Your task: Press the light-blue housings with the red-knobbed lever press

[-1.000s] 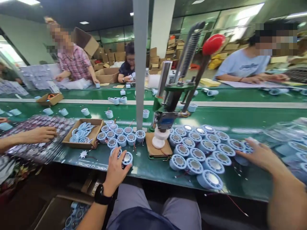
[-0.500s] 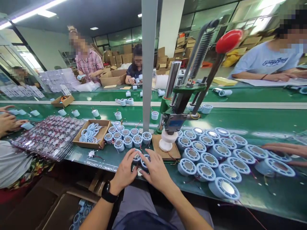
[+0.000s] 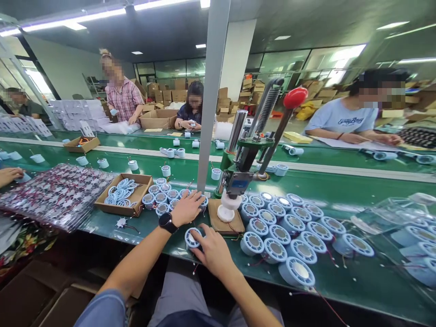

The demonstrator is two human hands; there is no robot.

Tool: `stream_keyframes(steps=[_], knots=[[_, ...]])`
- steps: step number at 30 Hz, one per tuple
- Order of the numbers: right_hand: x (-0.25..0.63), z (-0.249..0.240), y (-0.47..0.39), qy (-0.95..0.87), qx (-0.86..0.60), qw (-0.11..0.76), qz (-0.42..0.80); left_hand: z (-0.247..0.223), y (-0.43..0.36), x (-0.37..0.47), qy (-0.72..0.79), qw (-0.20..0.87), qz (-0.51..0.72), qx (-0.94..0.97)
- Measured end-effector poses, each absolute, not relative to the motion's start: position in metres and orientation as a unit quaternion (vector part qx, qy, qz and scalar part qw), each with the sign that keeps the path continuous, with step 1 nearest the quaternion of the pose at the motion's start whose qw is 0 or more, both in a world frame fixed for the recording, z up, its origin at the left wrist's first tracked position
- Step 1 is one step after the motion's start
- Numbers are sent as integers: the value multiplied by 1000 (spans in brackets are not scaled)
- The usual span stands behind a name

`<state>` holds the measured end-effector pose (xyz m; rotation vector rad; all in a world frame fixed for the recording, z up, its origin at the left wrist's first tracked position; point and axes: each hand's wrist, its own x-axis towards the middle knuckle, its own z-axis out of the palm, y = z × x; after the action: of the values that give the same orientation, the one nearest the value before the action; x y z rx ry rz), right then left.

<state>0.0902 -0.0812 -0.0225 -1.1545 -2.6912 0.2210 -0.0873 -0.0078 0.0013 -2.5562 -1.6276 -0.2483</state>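
My left hand (image 3: 185, 208), with a black watch on the wrist, reaches over the right end of a group of light blue round housings (image 3: 161, 198); its fingers are spread and partly cover some of them. Nearer to me, my right hand (image 3: 213, 247) has thumb and fingers around one blue housing (image 3: 192, 238) at the table's front edge. Just right of my left hand stands a hand press (image 3: 240, 181) with a red knob (image 3: 295, 97), its white head above a white round holder (image 3: 225, 213) on a brown board.
Many blue housings (image 3: 275, 250) with thin wires cover the table right of the press. To the left are a cardboard box of blue rings (image 3: 124, 193) and a stack of wired boards (image 3: 57, 193). A grey post (image 3: 213, 95) rises behind. People sit and stand across the belt.
My hands have parted: the left moved forward onto the housings, while the right stayed near the edge at one housing. The view has shifted to the right. The hand at the far right is gone.
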Motion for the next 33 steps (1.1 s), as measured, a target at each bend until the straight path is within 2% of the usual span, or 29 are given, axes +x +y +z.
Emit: stream_keyframes(steps=[7, 13, 19, 25, 29, 33], knots=[[126, -27, -85, -912, -384, 123, 74, -12, -29, -85, -521, 37, -110, -846], [133, -22, -77, -921, -355, 126, 96, -17, -78, -80, -512, -67, -210, -830], [116, -10, -68, -923, -354, 63, 138, -22, -98, -85, -531, -142, -275, -789], [104, 1, -59, -922, -359, 20, 142, -33, -108, -91, -610, -96, -299, -728], [110, -10, -65, -916, -369, 63, 142, -44, -111, -94, -645, -89, -344, -677], [133, -16, -91, -902, -375, 174, 128, -53, -107, -94, -658, -97, -369, -649]])
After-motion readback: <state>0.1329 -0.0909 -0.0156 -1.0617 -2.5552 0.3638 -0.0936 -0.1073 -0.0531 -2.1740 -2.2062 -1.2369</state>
